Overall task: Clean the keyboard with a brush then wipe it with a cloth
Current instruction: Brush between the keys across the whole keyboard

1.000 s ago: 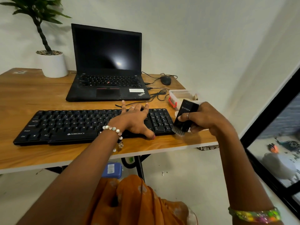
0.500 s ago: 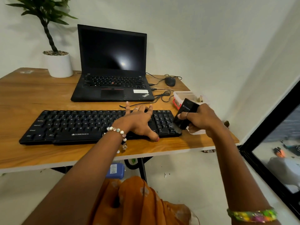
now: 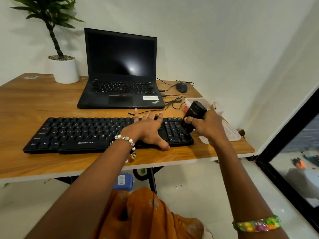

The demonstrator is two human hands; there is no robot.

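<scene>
Fingers of your left hand (image 3: 149, 130) spread flat on the keyboard (image 3: 89, 133); your right hand (image 3: 205, 125) grips the brush (image 3: 193, 116) over its right end. Looks like you're early in the brushing, and no cloth in sight.

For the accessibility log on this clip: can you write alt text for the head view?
A person's right hand grips a black brush over the number pad of a black keyboard, while the left hand rests spread on its keys. Behind it on the wooden desk sit an open laptop, a mouse and a potted plant.
</scene>
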